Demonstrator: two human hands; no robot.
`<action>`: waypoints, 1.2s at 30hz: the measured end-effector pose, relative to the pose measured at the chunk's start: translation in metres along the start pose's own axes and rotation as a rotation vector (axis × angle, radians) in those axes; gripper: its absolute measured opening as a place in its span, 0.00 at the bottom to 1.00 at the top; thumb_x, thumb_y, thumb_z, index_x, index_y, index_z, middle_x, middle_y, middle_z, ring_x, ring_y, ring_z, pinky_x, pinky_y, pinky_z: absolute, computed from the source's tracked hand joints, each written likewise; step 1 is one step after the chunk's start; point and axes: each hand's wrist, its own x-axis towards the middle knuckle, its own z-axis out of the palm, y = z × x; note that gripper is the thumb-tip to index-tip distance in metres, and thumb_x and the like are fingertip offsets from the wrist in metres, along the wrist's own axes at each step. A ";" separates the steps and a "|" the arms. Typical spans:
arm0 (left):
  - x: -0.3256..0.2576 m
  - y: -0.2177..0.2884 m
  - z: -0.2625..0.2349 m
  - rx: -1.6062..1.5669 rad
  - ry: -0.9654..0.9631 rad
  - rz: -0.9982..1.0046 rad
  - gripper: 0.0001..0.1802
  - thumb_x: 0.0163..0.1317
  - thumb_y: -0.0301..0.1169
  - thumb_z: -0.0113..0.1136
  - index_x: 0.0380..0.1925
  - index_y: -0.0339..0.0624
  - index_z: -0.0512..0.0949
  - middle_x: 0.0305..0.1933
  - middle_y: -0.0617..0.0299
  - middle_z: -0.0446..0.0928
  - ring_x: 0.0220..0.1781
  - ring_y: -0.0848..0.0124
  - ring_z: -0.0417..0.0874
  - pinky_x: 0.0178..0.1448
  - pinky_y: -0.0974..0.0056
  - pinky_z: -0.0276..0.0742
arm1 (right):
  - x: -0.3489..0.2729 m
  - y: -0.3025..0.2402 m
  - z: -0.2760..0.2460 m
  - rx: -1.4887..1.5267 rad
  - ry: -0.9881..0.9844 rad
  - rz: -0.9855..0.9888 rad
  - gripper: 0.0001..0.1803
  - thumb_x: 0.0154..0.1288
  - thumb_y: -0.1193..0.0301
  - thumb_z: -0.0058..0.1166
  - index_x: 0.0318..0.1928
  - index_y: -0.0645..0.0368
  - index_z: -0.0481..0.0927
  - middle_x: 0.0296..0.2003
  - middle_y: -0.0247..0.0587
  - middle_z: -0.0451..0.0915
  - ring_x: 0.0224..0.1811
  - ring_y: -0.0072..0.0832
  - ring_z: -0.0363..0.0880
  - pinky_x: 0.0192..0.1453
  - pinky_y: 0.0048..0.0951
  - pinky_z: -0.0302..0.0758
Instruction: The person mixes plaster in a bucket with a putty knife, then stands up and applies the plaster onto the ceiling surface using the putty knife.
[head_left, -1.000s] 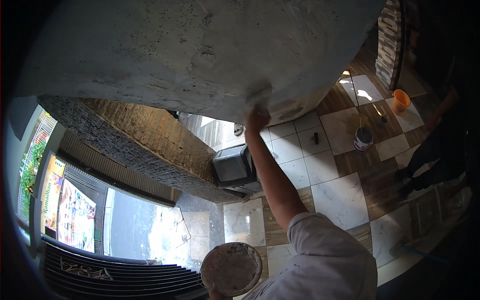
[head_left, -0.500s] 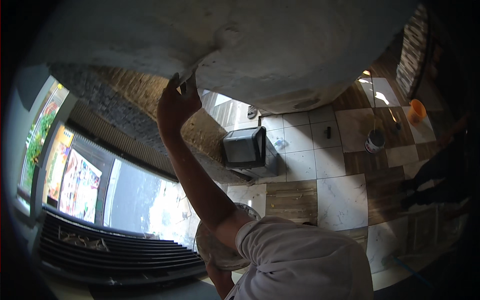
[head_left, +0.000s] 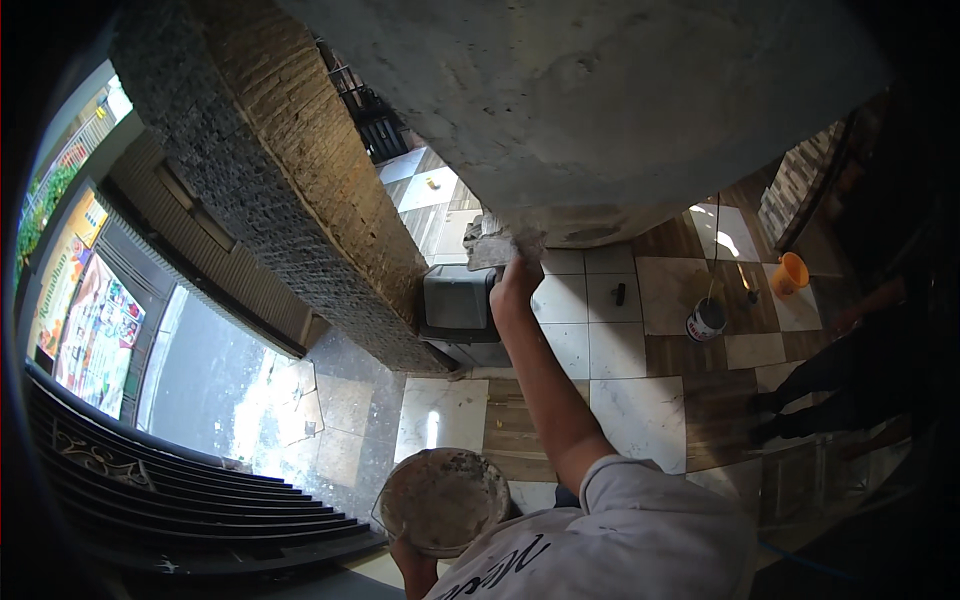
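Observation:
My right hand (head_left: 515, 278) is raised on an outstretched arm and grips a flat trowel (head_left: 492, 246). The trowel blade presses against the lower edge of a big grey plastered surface (head_left: 620, 100) overhead. My left hand (head_left: 412, 562) sits low at the bottom edge and holds up a round shallow pan (head_left: 440, 498) smeared with grey plaster. Only part of that hand shows beneath the pan. A white sleeve (head_left: 650, 520) covers my right shoulder.
A brick and dark stone column (head_left: 300, 200) runs left of the plaster. Far below lie a tiled floor (head_left: 640, 400), a grey box (head_left: 455, 300), a white bucket (head_left: 705, 320), an orange bucket (head_left: 790, 272) and dark stairs (head_left: 150, 480). Another person (head_left: 850, 370) stands at the right.
My right hand swept the trowel along the plaster edge, out to the left and back toward the middle. The view swung, and the pan in my left hand shows fully again.

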 end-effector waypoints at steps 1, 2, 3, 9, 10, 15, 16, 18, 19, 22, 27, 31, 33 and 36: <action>0.009 0.005 -0.005 0.198 0.000 0.059 0.23 0.65 0.31 0.50 0.59 0.35 0.65 0.57 0.48 0.72 0.56 0.55 0.76 0.58 0.50 0.74 | 0.022 0.017 0.004 0.008 -0.068 0.000 0.20 0.59 0.72 0.57 0.53 0.55 0.74 0.43 0.32 0.78 0.41 0.23 0.78 0.39 0.25 0.75; 0.015 0.009 -0.009 0.368 0.051 0.064 0.23 0.64 0.31 0.50 0.59 0.35 0.65 0.57 0.48 0.72 0.55 0.54 0.76 0.58 0.50 0.74 | 0.043 0.032 0.012 0.021 -0.153 -0.037 0.22 0.57 0.73 0.58 0.53 0.55 0.73 0.44 0.33 0.77 0.41 0.24 0.78 0.40 0.26 0.75; 0.021 0.013 -0.012 0.399 0.008 0.115 0.23 0.64 0.30 0.51 0.59 0.36 0.65 0.56 0.48 0.72 0.55 0.54 0.76 0.58 0.50 0.74 | 0.060 0.044 0.024 0.029 -0.164 -0.076 0.24 0.55 0.73 0.59 0.54 0.55 0.71 0.46 0.34 0.77 0.42 0.25 0.77 0.40 0.27 0.75; 0.051 0.040 -0.011 -0.095 0.021 0.057 0.26 0.63 0.29 0.52 0.61 0.36 0.63 0.58 0.46 0.70 0.58 0.52 0.74 0.60 0.47 0.72 | 0.101 0.040 0.129 -0.517 -0.037 -0.159 0.24 0.51 0.70 0.61 0.49 0.69 0.74 0.42 0.45 0.79 0.40 0.30 0.80 0.36 0.32 0.76; 0.053 0.046 -0.009 -0.094 -0.027 0.089 0.27 0.63 0.29 0.51 0.62 0.36 0.62 0.59 0.46 0.69 0.58 0.51 0.74 0.61 0.46 0.71 | 0.099 0.031 0.141 -0.563 -0.053 -0.150 0.25 0.51 0.70 0.61 0.48 0.71 0.73 0.42 0.48 0.80 0.40 0.31 0.80 0.36 0.32 0.76; 0.063 0.077 -0.004 -0.122 -0.039 0.058 0.28 0.64 0.29 0.49 0.63 0.34 0.59 0.61 0.45 0.67 0.60 0.50 0.72 0.63 0.45 0.69 | 0.065 0.008 0.171 -0.363 0.054 -0.115 0.27 0.51 0.69 0.61 0.48 0.74 0.72 0.41 0.52 0.80 0.41 0.33 0.81 0.36 0.33 0.77; 0.064 0.081 -0.004 -0.083 -0.007 0.083 0.27 0.64 0.29 0.49 0.62 0.33 0.60 0.60 0.44 0.68 0.59 0.50 0.73 0.62 0.45 0.70 | 0.055 0.002 0.173 -0.380 0.010 -0.152 0.26 0.52 0.70 0.60 0.49 0.74 0.71 0.43 0.52 0.78 0.41 0.34 0.81 0.38 0.34 0.78; 0.068 0.087 -0.007 -0.057 0.037 0.096 0.27 0.64 0.29 0.48 0.62 0.32 0.60 0.60 0.44 0.68 0.59 0.50 0.74 0.62 0.46 0.71 | 0.031 -0.012 0.173 -0.417 -0.038 -0.191 0.26 0.53 0.71 0.59 0.50 0.75 0.70 0.45 0.53 0.77 0.41 0.36 0.81 0.40 0.35 0.79; 0.070 0.091 -0.011 -0.056 0.038 0.080 0.26 0.64 0.29 0.49 0.61 0.31 0.60 0.59 0.44 0.69 0.58 0.51 0.74 0.61 0.46 0.72 | 0.016 -0.020 0.172 -0.368 -0.104 -0.214 0.26 0.54 0.72 0.57 0.51 0.74 0.69 0.46 0.52 0.76 0.42 0.36 0.80 0.42 0.36 0.80; 0.075 0.098 -0.027 -0.075 0.034 0.065 0.26 0.64 0.29 0.49 0.61 0.31 0.61 0.58 0.44 0.70 0.57 0.52 0.76 0.59 0.47 0.74 | -0.036 -0.050 0.145 0.101 -0.565 -0.240 0.25 0.56 0.77 0.54 0.54 0.72 0.66 0.49 0.48 0.73 0.47 0.38 0.76 0.48 0.40 0.80; 0.094 0.100 -0.064 -0.079 0.026 0.024 0.25 0.64 0.28 0.48 0.61 0.32 0.62 0.58 0.44 0.70 0.56 0.52 0.76 0.59 0.47 0.74 | -0.088 -0.084 0.093 -0.090 -0.619 -0.533 0.21 0.58 0.75 0.54 0.52 0.64 0.71 0.47 0.44 0.74 0.49 0.35 0.74 0.49 0.32 0.73; 0.111 0.096 -0.087 -0.066 0.001 -0.001 0.25 0.64 0.27 0.47 0.61 0.32 0.62 0.59 0.44 0.68 0.57 0.52 0.75 0.60 0.47 0.74 | -0.060 -0.071 0.050 -0.214 -0.278 -0.361 0.24 0.56 0.76 0.55 0.55 0.55 0.71 0.49 0.37 0.72 0.48 0.29 0.74 0.45 0.31 0.78; 0.117 0.095 -0.087 -0.076 0.007 -0.026 0.25 0.64 0.27 0.47 0.61 0.33 0.62 0.59 0.44 0.68 0.58 0.51 0.74 0.60 0.47 0.74 | -0.030 -0.050 0.048 -0.230 -0.211 -0.388 0.24 0.56 0.77 0.55 0.55 0.54 0.71 0.48 0.37 0.73 0.46 0.29 0.74 0.42 0.31 0.78; 0.120 0.098 -0.072 -0.094 0.002 -0.104 0.25 0.64 0.27 0.46 0.62 0.34 0.61 0.60 0.43 0.68 0.58 0.51 0.74 0.61 0.47 0.73 | 0.009 -0.035 0.072 -0.297 -0.184 -0.376 0.24 0.54 0.75 0.56 0.54 0.57 0.71 0.46 0.38 0.74 0.42 0.29 0.77 0.37 0.31 0.80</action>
